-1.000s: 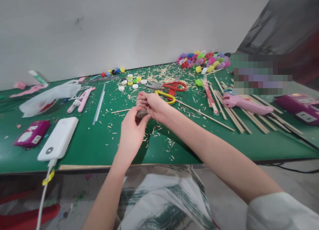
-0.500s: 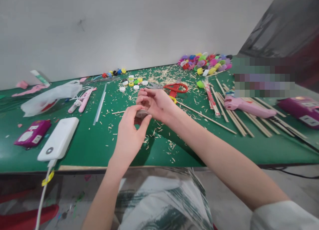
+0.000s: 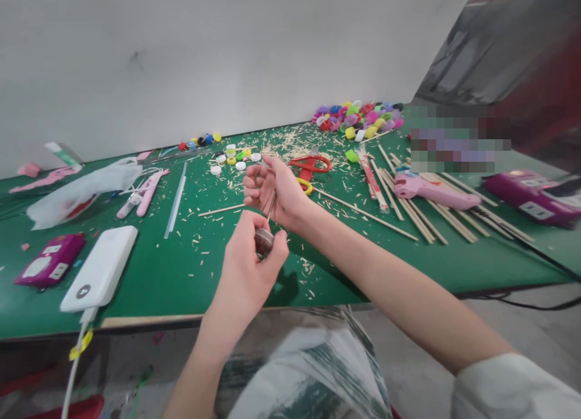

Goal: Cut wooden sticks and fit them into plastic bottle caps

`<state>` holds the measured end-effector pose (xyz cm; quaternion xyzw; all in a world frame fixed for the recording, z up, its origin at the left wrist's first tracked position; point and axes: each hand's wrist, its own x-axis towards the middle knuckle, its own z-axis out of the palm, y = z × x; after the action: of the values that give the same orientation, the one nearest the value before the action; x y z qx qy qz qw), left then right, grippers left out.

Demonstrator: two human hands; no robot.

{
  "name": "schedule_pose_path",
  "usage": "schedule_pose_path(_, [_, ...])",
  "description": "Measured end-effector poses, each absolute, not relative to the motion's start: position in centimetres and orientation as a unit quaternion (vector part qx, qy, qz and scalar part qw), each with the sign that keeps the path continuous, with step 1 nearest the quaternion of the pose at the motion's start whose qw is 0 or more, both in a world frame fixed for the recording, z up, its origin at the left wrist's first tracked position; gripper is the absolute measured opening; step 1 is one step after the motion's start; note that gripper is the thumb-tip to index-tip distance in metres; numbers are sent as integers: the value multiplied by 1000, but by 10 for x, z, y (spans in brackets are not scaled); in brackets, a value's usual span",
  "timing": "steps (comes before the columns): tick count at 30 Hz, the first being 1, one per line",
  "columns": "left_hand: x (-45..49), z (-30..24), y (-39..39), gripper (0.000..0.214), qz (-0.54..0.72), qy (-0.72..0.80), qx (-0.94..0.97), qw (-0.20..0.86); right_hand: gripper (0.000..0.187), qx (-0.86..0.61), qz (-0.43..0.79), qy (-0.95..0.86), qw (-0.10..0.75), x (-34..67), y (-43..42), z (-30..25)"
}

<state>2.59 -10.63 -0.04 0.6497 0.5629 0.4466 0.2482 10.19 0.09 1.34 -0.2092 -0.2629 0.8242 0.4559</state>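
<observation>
1. Left hand (image 3: 247, 258): low over the near half of the desk. Its grip is closed, thumb against fingers, on a brown-grey, rounded object of undetermined material (image 3: 263, 240).
2. The rounded object is held clear of the desk, near the right palm and just below it in view. A thin, brownish stick (image 3: 271, 208) runs from it up across the right palm; whether the two are joined cannot be determined.
3. Right hand (image 3: 284, 195): palm turned up, fingers loosely curled, grip released. Contact between palm and stick cannot be confirmed.
4. Desk (image 3: 181, 286): green-topped, strewn with pale wood shavings (image 3: 295, 139), densest beyond the hands.
5. Beyond the right hand: a red scissor handle (image 3: 311, 163) and a yellow looped handle (image 3: 305, 186), close together. Small, round white, yellow and green caps (image 3: 231, 161) lie to their left.
6. Far side, against the wall: a heap of small multicoloured plastic pieces (image 3: 372, 131).
7. Right side: a spread of long, pale wooden sticks (image 3: 411, 214), with a pink plastic gun-shaped tool (image 3: 438, 192) lying across them.
8. Left side: a white rectangular power bank (image 3: 104, 267) with a white cable (image 3: 75, 370) attached, beside a purple soft packet (image 3: 52, 261). A translucent white plastic bag (image 3: 84, 192) lies farther back.
</observation>
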Motion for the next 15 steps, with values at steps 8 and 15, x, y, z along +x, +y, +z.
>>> schedule_pose_path(8, [39, -8, -112, 15, 363, 516, 711, 311, 36, -237, 824, -260, 444, 103, 4, 14])
schedule_pose_path(15, [40, -8, -111, 16, 359, 518, 687, 362, 33, -244, 848, -217, 417, 104, 6, 11])
